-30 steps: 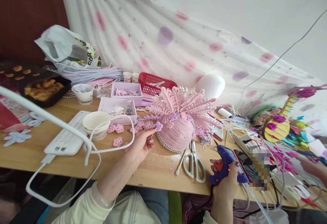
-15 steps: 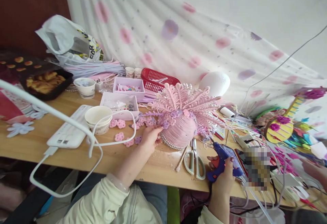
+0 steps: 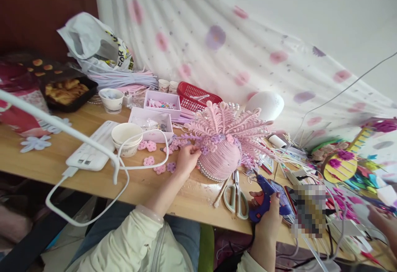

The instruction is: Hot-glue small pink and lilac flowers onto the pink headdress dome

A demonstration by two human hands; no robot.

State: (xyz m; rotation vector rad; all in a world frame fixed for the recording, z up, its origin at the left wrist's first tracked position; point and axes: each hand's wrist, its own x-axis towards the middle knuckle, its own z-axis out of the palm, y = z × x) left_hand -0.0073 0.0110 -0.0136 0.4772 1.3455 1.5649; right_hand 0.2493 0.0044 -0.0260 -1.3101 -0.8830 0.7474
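A pink headdress point(image 3: 219, 159), wrapped in cord, stands on the table with feathery fronds fanned out above, small flowers across its front and pearls along its lower rim. At its left edge, my left hand point(image 3: 187, 160) is closed in a pinch by the flower trim; what lies between the fingertips is hidden. My right hand point(image 3: 269, 216) grips a blue hot glue gun point(image 3: 263, 199), its nozzle pointing up toward the headdress's right side. Loose crocheted-looking flowers point(image 3: 159, 169) in pink and purple lie left of my left hand. Scissors point(image 3: 236, 195) rest between the headdress and the glue gun.
Stacked paper cups point(image 3: 126, 137), a white power bank point(image 3: 89, 148) and its looping cable occupy the left. Bead boxes point(image 3: 161, 103) and a red basket point(image 3: 194, 94) stand behind. A white foam ball point(image 3: 265, 104) is at the back. Another person's hand point(image 3: 383, 220) shows at far right.
My left hand has drawn its fingers together and shifted slightly up along the headdress's left edge. My right hand keeps the glue gun in nearly the same spot. The view has shifted a little.
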